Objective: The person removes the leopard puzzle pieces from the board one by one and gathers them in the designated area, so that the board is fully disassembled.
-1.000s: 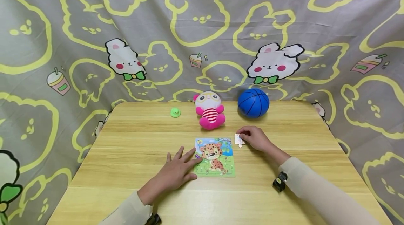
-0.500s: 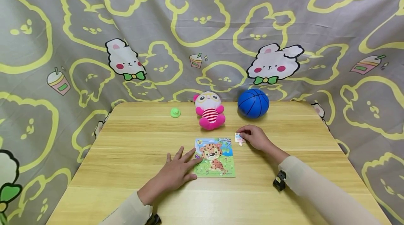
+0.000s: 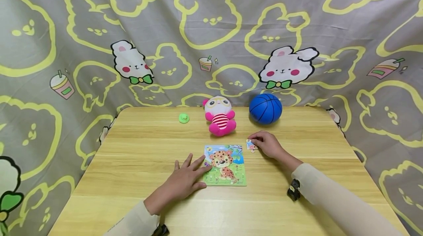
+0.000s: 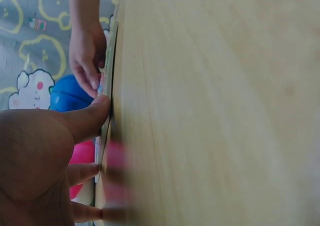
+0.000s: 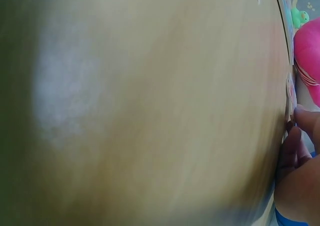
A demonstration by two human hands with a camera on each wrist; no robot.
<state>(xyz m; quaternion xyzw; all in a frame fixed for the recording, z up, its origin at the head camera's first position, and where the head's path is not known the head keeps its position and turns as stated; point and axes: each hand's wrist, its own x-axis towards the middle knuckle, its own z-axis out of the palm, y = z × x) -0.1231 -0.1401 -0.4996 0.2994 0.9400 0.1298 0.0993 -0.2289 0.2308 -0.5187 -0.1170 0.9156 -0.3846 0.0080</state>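
Observation:
A square jigsaw puzzle [image 3: 226, 166] with a leopard cub picture lies flat on the table. My left hand [image 3: 183, 179] is spread, its fingertips on the puzzle's left edge and its thumb at the lower left corner. Just right of the puzzle's upper right corner, my right hand [image 3: 268, 145] pinches a puzzle piece [image 3: 250, 144] between thumb and fingers. Blue and pinkish print shows on the piece, and my fingers cover its right part. In the right wrist view the same piece [image 5: 291, 93] appears edge-on at the thumb tip.
Behind the puzzle sits a pink plush panda [image 3: 220, 116] in a striped top. A blue basketball [image 3: 265, 108] stands to its right and a small green duck toy [image 3: 183, 118] to its left. A patterned curtain [image 3: 231, 56] hangs around the back of the wooden table [image 3: 132, 147].
The piece in my right hand has tilted and shifted slightly right; its printed colours show now where it looked whitish before. My left hand and the puzzle have stayed in place.

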